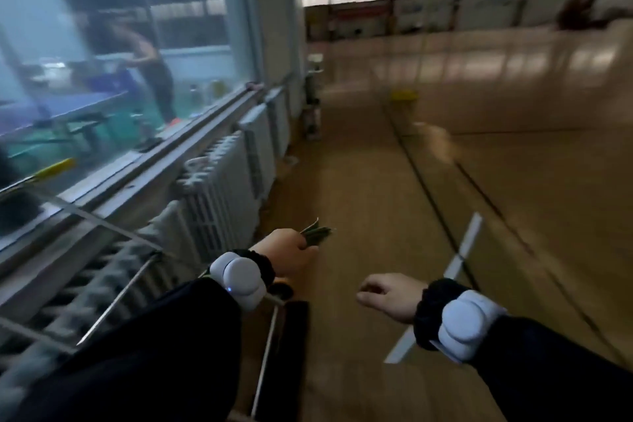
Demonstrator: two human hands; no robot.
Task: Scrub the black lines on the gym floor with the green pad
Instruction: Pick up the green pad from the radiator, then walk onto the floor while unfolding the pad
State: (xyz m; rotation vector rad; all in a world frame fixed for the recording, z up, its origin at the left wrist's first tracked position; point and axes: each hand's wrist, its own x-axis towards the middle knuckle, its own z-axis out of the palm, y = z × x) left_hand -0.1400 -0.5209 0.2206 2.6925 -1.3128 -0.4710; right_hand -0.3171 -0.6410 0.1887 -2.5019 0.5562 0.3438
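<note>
I am gripping the green pad [315,234] in my left hand [286,252], holding it in the air above the gym floor [370,188], beside the radiators [219,188]. My right hand [388,296] is hanging loosely curled, apparently holding nothing, though blur is softening it. Black lines [424,188] are running ahead.

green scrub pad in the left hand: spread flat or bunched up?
Bunched up. The green scrub pad is crumpled inside the closed left hand, with only creased edges poking past the fingers, off the wooden gym floor.
</note>
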